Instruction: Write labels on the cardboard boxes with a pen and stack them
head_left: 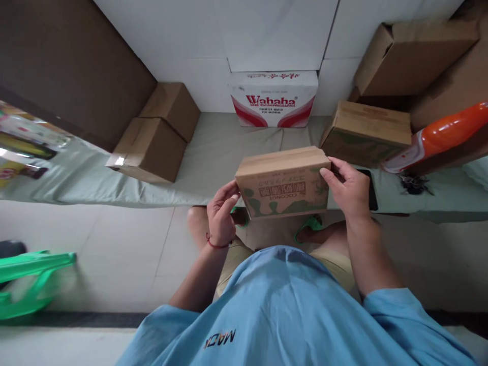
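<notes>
A brown cardboard box (285, 190) with green shapes and upside-down print reading "COCONUT" is held up over the front edge of the cloth-covered table (213, 147), tilted toward me. My left hand (223, 213) closes on its left end, with a red string bracelet at the wrist. At the upper right corner, my right hand (345, 185) pinches the box, thumb on the front face and fingers behind. The fingers behind the box are partly hidden.
A white and red Wahaha carton (273, 101) stands against the wall. Two plain boxes (152, 147) sit left; another printed box (366, 132) and an orange bottle (442, 134) stand right. A dark phone-like slab (371, 190) lies behind my right hand. A green plastic stool (34, 279) is lower left.
</notes>
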`<state>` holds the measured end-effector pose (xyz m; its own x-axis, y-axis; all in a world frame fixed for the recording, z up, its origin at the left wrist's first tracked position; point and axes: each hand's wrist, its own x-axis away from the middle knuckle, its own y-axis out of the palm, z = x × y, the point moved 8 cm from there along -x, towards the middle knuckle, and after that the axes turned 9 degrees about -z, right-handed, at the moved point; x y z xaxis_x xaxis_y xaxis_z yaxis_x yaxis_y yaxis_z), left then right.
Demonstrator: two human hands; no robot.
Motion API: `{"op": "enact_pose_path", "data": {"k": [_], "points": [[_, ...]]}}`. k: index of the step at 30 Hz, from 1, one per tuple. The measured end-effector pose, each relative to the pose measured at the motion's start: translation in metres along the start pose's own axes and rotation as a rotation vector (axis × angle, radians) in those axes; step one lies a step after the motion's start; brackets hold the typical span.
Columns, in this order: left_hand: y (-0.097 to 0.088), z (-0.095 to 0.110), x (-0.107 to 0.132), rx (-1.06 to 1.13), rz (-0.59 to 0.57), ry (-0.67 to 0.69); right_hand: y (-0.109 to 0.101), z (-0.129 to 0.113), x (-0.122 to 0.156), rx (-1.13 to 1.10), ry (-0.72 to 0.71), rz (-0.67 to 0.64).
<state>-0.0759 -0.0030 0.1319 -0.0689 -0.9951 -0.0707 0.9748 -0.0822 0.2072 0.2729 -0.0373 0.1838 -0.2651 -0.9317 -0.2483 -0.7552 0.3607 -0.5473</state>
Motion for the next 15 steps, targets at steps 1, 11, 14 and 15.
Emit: {"op": "enact_pose_path", "data": {"k": [1,11,14,15], "points": [[0.001,-0.001,-0.009,-0.003,-0.015,0.018,0.004,0.011,-0.005,-0.04,0.033,0.007],[-0.012,-0.073,-0.088,0.047,-0.111,-0.234,0.058,0.087,-0.023,-0.505,0.245,-0.058],[-0.022,-0.09,-0.074,0.061,-0.116,-0.268,0.066,0.103,0.003,-0.713,0.307,-0.092],[-0.025,-0.096,-0.068,0.069,-0.118,-0.279,0.068,0.108,0.012,-0.771,0.319,-0.112]]}}
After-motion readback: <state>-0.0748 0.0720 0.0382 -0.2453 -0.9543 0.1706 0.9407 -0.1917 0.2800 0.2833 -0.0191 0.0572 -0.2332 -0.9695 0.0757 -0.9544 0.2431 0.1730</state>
